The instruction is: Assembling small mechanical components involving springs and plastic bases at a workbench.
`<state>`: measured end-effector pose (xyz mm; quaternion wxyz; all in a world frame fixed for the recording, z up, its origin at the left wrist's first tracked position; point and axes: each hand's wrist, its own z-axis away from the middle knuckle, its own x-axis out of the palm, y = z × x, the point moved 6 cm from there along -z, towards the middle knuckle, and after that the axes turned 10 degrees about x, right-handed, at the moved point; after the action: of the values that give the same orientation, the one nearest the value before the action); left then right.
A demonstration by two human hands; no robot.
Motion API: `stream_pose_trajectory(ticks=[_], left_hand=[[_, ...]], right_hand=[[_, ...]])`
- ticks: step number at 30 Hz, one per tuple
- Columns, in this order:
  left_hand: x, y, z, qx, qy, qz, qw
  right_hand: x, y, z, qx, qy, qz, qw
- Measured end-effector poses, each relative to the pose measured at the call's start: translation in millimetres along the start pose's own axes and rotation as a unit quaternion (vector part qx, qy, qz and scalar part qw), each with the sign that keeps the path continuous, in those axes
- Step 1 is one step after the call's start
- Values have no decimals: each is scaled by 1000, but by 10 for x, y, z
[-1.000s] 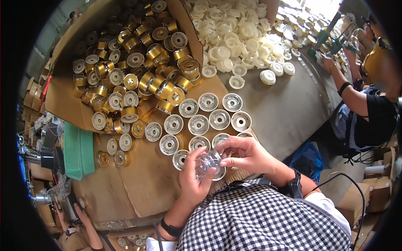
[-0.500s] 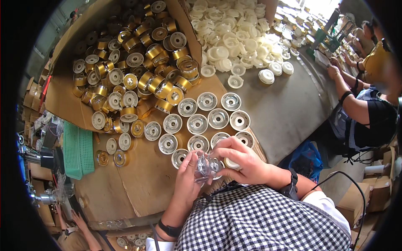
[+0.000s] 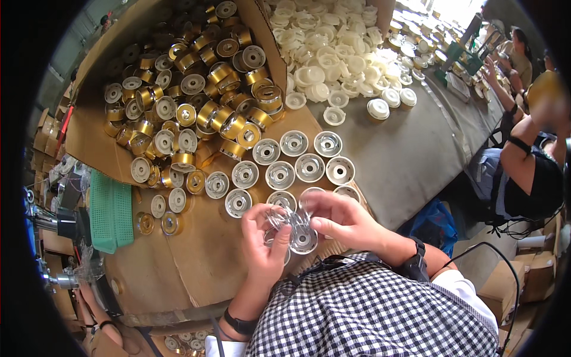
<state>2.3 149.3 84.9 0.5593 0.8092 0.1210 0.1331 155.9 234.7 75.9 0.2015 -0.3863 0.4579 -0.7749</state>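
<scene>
Some clear plastic pieces (image 3: 278, 218) are pinched in my left hand (image 3: 262, 243), above the white-rimmed cups (image 3: 281, 176). My right hand (image 3: 345, 219) is close beside, too blurry to tell its grip. I think I'm parting the pieces, so the next move needs a light pinch on one.

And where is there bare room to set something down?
Two patches: the grey tabletop between the white-rimmed cups and the co-worker at right; and the cardboard sheet between the green basket and the left hand. It is crowded in the carton of gold-banded parts, the white plastic pile and the cup rows.
</scene>
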Motion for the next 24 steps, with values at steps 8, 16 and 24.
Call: stream_pose_trajectory(ticks=[8,16,24], left_hand=[[-199,-186,43,-146,114,120,975],[98,16,-255,-31,-122,-240,963],[1124,-255,-499,216,-372,-462,775]], right_hand=[[95,-409,216,-354,142,432,817],[-836,-441,395,-254,279,120,918],[-927,-389,634,-275,279,176,903]])
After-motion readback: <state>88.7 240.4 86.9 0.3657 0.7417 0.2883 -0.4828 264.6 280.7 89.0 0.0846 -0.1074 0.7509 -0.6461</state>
